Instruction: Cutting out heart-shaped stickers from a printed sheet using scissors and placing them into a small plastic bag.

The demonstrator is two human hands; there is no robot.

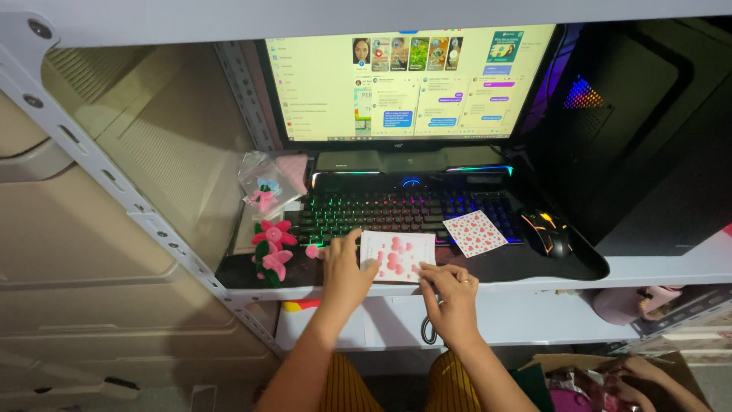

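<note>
Left hand (345,268) fingers pinch the left edge of a white card with pink hearts (397,255), right hand (451,288) fingers grip its lower right corner, card lying at the desk edge against an RGB keyboard (396,211), second heart card (474,232) right, crochet flowers (271,248) left

A pale grey bench (648,268) carries a black desk mat (526,265) that covers most of its middle, with a backlit keyboard (404,210) on the mat and a monitor (412,80) on its stand at the back edge. Toward the right edge sit a black mouse (547,231) and a dark computer tower (648,130). A card with red hearts (474,233) lies on the keyboard's right end, a white card with pink blobs (396,255) near the front edge, pink crochet flowers (271,248) at the front left corner, and a clear packet (267,183) behind them.
</note>
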